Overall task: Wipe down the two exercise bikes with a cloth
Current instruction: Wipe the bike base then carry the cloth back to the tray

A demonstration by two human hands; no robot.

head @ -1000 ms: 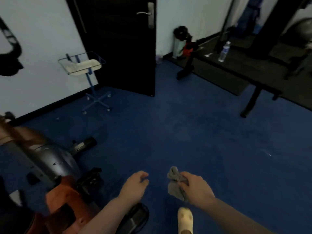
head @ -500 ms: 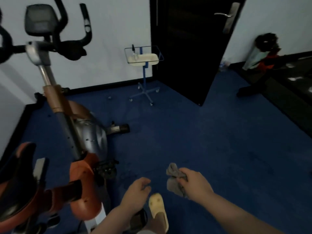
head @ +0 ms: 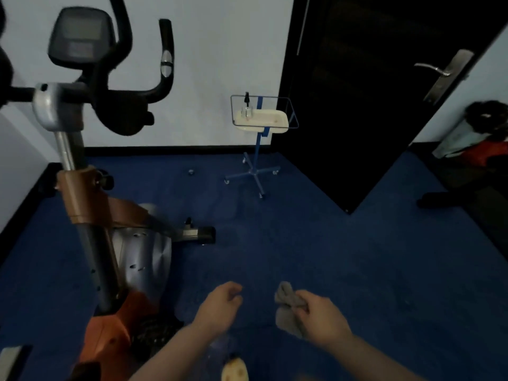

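Observation:
An exercise bike [head: 137, 259] with a silver and orange body stands at the left, its black handlebars [head: 129, 78] and console [head: 79, 37] high in the view. My right hand [head: 321, 317] grips a crumpled grey cloth [head: 287, 309] low in the middle, over the blue floor. My left hand [head: 220, 306] hangs beside it with loosely curled fingers and holds nothing. Both hands are to the right of the bike and apart from it. No second bike shows in this view.
A blue wheeled stand with a white tray [head: 261, 122] stands by the back wall. A black door [head: 371, 92] stands open at the right. A dark bundle with orange parts [head: 478, 141] lies at the far right. My pale slipper [head: 235, 371] shows at the bottom edge.
My view has swung left and come closer, so the bike's handlebars and console now fill the left side. Both hands keep their pose, the cloth still in my right hand.

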